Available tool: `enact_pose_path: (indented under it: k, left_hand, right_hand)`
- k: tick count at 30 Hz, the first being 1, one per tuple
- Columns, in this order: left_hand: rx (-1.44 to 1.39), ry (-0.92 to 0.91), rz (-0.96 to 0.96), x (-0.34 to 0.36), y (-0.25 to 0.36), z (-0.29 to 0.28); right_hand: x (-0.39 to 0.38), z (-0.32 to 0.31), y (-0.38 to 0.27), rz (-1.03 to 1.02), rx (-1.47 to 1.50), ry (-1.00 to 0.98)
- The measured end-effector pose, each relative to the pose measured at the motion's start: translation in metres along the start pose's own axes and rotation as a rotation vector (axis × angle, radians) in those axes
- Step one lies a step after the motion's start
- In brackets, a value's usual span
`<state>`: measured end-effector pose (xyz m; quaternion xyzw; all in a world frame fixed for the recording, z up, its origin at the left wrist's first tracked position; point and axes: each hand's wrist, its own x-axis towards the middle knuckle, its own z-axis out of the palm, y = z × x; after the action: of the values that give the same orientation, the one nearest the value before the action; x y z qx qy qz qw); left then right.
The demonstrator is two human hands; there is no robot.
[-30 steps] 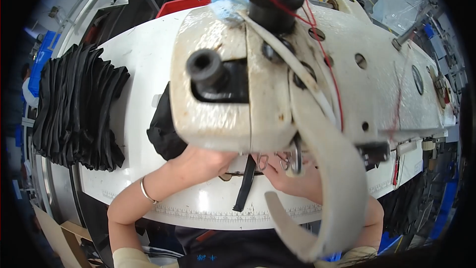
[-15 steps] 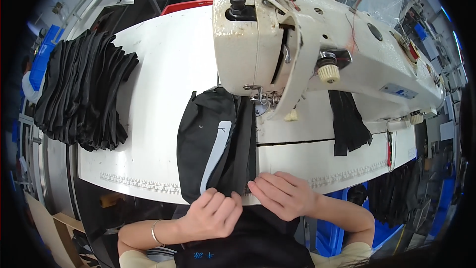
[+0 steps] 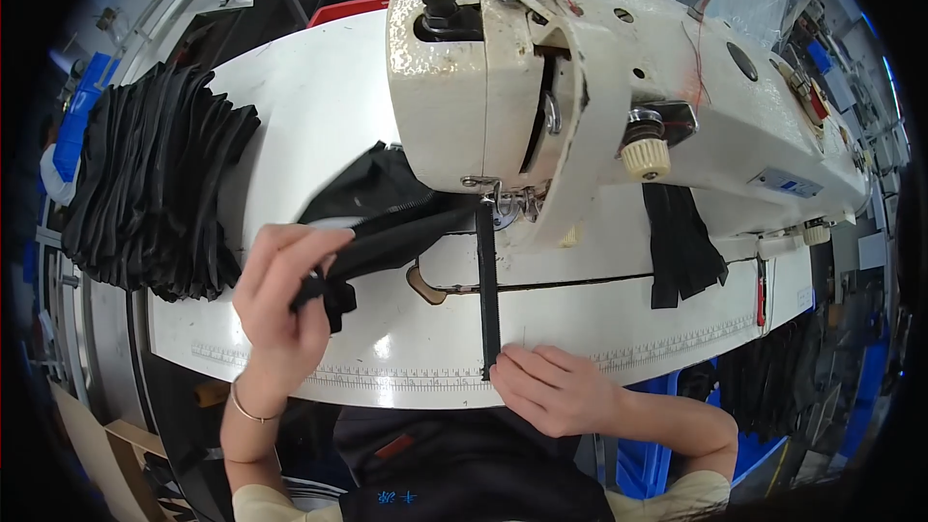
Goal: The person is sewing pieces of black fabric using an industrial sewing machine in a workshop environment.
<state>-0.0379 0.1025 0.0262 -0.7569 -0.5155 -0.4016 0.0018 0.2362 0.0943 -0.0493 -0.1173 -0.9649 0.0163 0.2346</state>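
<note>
A black fabric piece with a zipper [image 3: 391,249] is bunched and folded to the left of the sewing machine's needle area, one end running under the presser foot [image 3: 505,211]. My left hand [image 3: 285,295] is closed on its near end, lifting it off the table. From the presser foot a narrow black strip [image 3: 489,300] runs straight toward me. Its near end is pinched in the fingers of my right hand [image 3: 556,389], low over the table edge. The white patch on the fabric piece is mostly hidden by folds and my left hand.
The white sewing machine [image 3: 599,68] spans the back and right of the white table [image 3: 406,353]. A thick stack of black fabric pieces [image 3: 145,184] lies at the left. Short black strips [image 3: 677,246] and a red-handled tool [image 3: 761,292] lie to the right.
My left hand has moved left and up, pulling the fabric piece aside and folding it. The narrow strip now shows apart from it. My right hand stays near the table edge.
</note>
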Motion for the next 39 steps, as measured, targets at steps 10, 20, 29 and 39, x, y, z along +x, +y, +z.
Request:
enact_pose_path:
  k: [10,20,29,39]
  left_hand:
    - [0.162,-0.378,0.452,-0.083,0.038,0.048]
    - [0.106,-0.375,0.467,-0.073,0.039,0.054]
    - [0.038,-0.396,0.422,-0.076,0.036,0.056]
    - [-0.048,-0.492,0.435,-0.036,0.007,0.067]
  right_hand:
    - [-0.006,0.007,-0.007,0.101,0.035,0.053]
    - [-0.006,0.005,-0.005,0.064,0.014,0.042]
    - [-0.008,0.003,-0.006,0.06,0.014,-0.001]
    - [0.01,0.007,0.028,0.138,0.091,-0.015]
